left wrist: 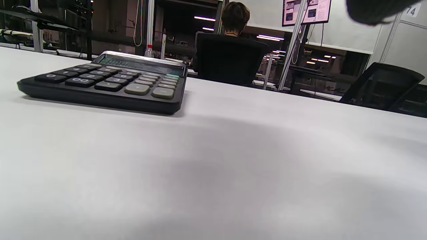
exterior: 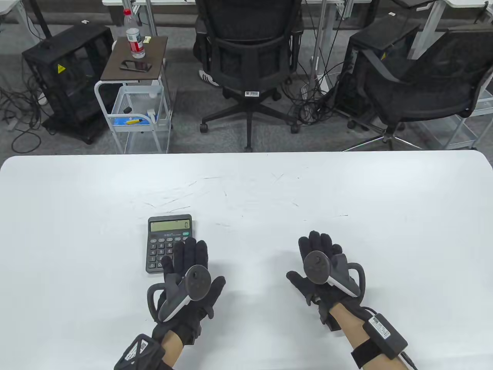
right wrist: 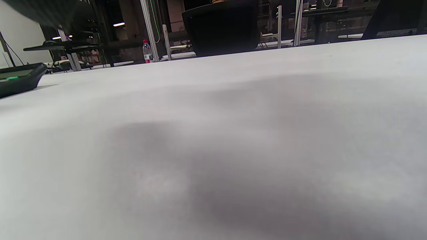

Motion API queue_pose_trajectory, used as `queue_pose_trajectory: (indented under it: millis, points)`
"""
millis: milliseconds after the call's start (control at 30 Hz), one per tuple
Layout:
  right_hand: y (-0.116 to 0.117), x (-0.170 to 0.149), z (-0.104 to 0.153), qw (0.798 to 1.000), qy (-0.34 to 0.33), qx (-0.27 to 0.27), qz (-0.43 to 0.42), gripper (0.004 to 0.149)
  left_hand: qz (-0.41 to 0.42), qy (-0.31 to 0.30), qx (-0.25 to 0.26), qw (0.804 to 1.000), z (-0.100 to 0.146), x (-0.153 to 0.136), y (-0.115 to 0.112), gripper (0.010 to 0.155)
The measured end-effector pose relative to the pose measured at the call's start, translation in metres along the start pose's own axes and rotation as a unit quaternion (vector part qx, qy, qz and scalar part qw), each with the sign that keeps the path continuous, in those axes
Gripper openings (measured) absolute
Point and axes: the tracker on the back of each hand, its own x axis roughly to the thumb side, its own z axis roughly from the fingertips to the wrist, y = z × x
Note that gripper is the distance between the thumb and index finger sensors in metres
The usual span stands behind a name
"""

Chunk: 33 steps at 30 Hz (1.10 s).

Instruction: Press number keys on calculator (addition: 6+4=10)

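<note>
A dark calculator lies on the white table, left of centre; its display reads 0. In the left wrist view the calculator sits at the upper left, and its corner shows at the left edge of the right wrist view. My left hand is open, fingers spread flat, its fingertips over the calculator's lower right corner in the table view. My right hand is open and empty, held above the bare table to the right, well apart from the calculator.
Beyond the table's far edge stand a black office chair, a second chair at the right, and a small white cart with a bottle and a phone. Bare tabletop surrounds both hands.
</note>
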Motion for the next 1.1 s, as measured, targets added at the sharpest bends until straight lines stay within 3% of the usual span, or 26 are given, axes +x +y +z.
queue_pose_trajectory:
  millis: [467,600,833,900,1100]
  points:
    - [0.000,-0.002,-0.001,1.000,0.002,0.002,-0.007,0.092,0.004,0.014,0.007,1.000,-0.005,-0.001,0.003,0.095]
    - [-0.001,-0.002,0.000,1.000,0.003,0.002,-0.011,0.092,0.019,0.078,-0.002,0.997,-0.025,-0.011,0.007,0.100]
    - [0.001,0.000,0.002,1.000,0.000,0.012,-0.011,0.092,0.032,0.227,-0.075,0.970,-0.080,-0.050,-0.008,0.107]
    - [0.002,0.001,0.002,1.000,-0.001,0.013,-0.013,0.092,0.042,0.250,-0.101,0.962,-0.093,-0.058,-0.015,0.109]
    - [0.002,-0.004,0.001,1.000,0.004,0.013,-0.015,0.092,0.028,0.276,-0.114,0.954,-0.120,-0.064,-0.018,0.108]
